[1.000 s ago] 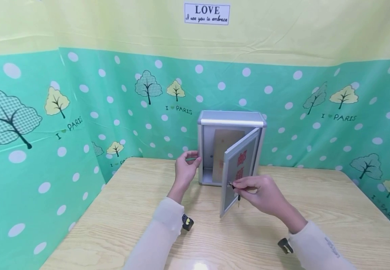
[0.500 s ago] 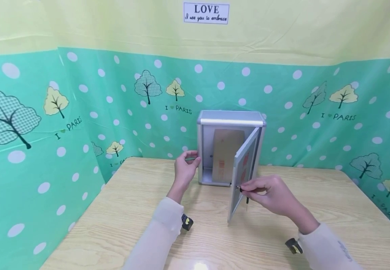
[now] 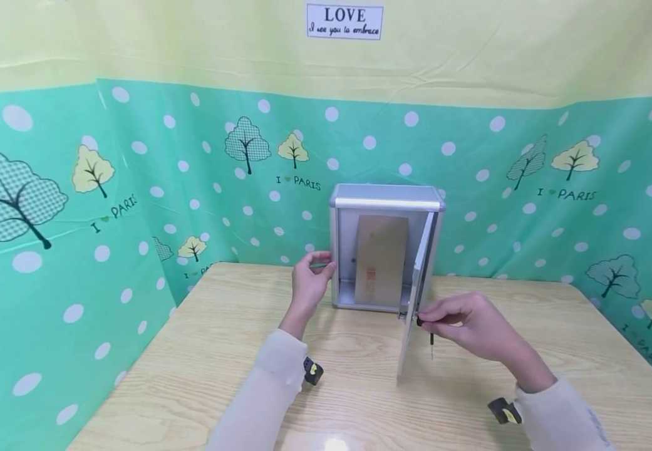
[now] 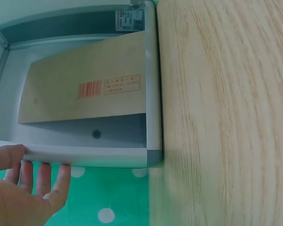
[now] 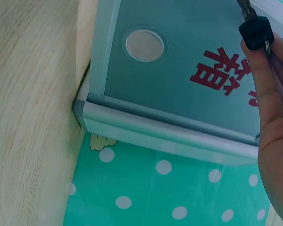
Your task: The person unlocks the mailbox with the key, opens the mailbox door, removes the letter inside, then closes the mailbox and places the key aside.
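Observation:
A silver metal mailbox stands on the table with its door swung out toward me. Inside leans a brown envelope, printed with a red barcode in the left wrist view. My left hand holds the mailbox's left side edge, thumb on the front rim and fingertips along the outer side. My right hand pinches the black head of a key at the door's lock. A second key dangles below it. Red characters and a round window mark the door's face.
The wooden table reaches to a green and yellow printed cloth hanging close behind the mailbox and along the left. Black wrist cameras are worn on both wrists.
My right hand has drawn the door further open, to the right and toward me, so more of the envelope shows. My left hand has stayed on the mailbox's side.

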`<state>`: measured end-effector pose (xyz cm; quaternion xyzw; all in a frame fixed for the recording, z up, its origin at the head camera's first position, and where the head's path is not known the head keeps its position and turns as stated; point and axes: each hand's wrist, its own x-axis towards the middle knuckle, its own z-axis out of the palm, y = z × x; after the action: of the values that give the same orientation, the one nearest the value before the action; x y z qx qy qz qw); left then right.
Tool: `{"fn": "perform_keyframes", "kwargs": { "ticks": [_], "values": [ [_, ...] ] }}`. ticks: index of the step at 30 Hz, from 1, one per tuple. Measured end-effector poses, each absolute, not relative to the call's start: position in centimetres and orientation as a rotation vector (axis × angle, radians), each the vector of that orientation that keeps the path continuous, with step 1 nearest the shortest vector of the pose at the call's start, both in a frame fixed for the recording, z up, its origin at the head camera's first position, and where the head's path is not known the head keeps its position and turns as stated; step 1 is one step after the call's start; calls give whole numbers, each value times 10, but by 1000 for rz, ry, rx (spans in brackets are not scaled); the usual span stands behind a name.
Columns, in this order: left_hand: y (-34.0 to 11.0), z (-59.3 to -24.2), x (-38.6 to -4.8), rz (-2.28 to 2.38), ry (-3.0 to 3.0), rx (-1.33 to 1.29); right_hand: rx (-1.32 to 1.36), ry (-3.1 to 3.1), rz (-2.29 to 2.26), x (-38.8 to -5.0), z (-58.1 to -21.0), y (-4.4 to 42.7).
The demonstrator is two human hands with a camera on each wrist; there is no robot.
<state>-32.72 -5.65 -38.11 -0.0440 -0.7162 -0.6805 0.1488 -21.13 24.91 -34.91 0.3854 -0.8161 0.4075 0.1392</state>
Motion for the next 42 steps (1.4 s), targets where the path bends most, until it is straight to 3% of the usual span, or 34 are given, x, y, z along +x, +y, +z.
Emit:
{"fn": "perform_keyframes", "kwargs": {
  "ticks": [29,42],
  "values": [
    [-57,-383,-329,-1946,-2058,-132,1190,-2439,1463,-213,-341,298],
    [-43,-373,-319,-1662,-1990,-176,1190,-2466,1495,-212,-339,301]
  ]
}}
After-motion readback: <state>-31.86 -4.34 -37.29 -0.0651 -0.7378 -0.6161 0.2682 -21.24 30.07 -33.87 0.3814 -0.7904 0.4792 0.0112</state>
